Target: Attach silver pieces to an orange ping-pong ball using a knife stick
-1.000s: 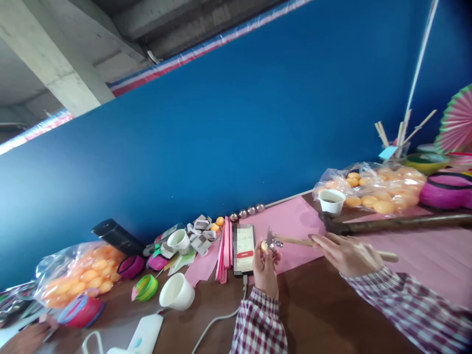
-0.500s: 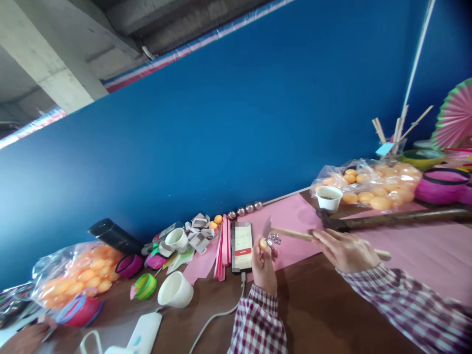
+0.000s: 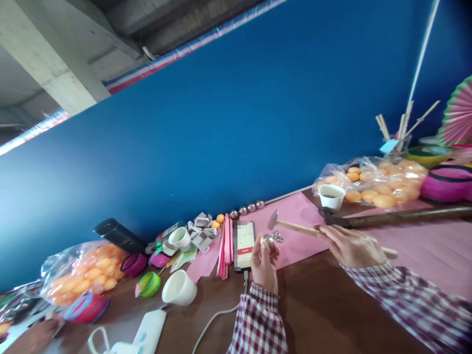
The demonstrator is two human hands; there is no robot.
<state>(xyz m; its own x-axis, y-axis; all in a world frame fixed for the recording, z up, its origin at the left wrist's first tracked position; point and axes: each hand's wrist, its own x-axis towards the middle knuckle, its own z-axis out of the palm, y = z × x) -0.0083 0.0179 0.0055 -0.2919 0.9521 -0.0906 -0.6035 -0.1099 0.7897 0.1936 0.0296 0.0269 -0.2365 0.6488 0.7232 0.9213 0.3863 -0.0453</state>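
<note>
My left hand (image 3: 264, 268) pinches a small ball (image 3: 268, 240), part orange and part covered in shiny silver pieces, just right of a phone (image 3: 244, 246). My right hand (image 3: 352, 246) is wrapped round the wooden handle of a small hammer (image 3: 298, 227), whose metal head is raised above and to the right of the ball. Beside the ball, a little heap of loose shiny pieces (image 3: 278, 236) lies on pink paper (image 3: 295, 211). Along the wall edge stands a row of several silver-covered balls (image 3: 251, 207).
Bags of orange balls (image 3: 88, 270) lie left and right (image 3: 398, 184). White cups (image 3: 179, 288), a power strip (image 3: 149, 332) and a cable are at the left front. A large hammer (image 3: 398, 217) lies at right. Another person's hand (image 3: 40, 334) shows at lower left.
The small hammer's head has lifted slightly away from the ball, to the right. The ball has turned in my left hand, showing more silver. The view has shifted slightly.
</note>
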